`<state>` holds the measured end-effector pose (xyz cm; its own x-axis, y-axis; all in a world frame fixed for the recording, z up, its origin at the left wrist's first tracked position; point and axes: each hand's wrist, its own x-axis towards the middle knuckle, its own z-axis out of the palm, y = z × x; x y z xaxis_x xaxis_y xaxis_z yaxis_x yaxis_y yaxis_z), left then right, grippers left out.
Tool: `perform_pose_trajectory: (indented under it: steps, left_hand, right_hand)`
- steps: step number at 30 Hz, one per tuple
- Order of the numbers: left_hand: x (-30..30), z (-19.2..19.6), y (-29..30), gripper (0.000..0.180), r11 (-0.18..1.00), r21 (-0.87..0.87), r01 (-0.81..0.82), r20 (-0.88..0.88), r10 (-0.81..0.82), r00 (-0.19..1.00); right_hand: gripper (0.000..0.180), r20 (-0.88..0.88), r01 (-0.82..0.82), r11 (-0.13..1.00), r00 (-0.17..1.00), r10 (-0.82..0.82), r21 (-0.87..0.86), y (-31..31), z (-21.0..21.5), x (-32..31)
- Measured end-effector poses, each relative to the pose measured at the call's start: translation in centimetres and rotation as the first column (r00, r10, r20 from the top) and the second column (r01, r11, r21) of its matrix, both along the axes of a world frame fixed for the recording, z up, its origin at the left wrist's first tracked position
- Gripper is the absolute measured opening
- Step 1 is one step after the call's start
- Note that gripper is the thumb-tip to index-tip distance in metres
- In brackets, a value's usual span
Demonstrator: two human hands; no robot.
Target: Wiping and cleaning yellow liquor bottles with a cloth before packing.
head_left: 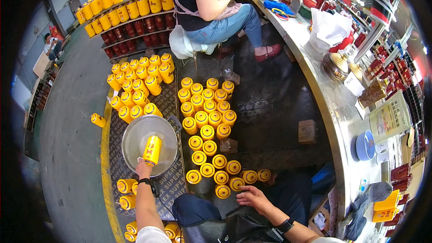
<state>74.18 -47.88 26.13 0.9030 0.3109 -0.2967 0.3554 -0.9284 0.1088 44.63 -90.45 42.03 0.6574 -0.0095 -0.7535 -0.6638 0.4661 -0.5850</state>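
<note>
A yellow bottle [153, 150] with dark markings lies tilted over the large round metal pot [130, 141]. My left hand [143, 168] grips its near end at the pot's near rim; the fingers are partly hidden. Whether the bottle touches the inside of the pot, I cannot tell. My right hand [257, 199] is open, fingers stretched apart, and holds nothing. Just beyond its fingertips stands a yellow bottle [236, 183], one of several upright in a cluster with their round tops showing.
More yellow bottles [139, 72] stand on the patterned mat [168, 175]. A single bottle [97, 119] is at the left. Ahead, a seated person [202, 13] handles a yellow bottle. A curved metal-edged table [333, 121] runs along my right, with a blue bowl [365, 145]. A block [307, 131] is on the floor.
</note>
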Motion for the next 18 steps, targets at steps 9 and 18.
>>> perform_pose_trajectory:
  steps: [9,18]
  left_hand:
    - [-0.3,-0.3,0.1,0.054,1.0,-0.003,-0.011,0.0,0.011,1.0]
    - [-0.2,-1.5,0.7,0.055,0.999,-0.032,-0.001,0.021,0.001,1.0]
  right_hand:
    - [0.047,-0.008,-0.013,1.0,1.0,0.013,-0.026,-0.2,-0.2,-0.1]
    - [0.047,-0.01,-0.006,1.0,1.0,0.006,-0.025,-0.2,-1.0,-0.2]
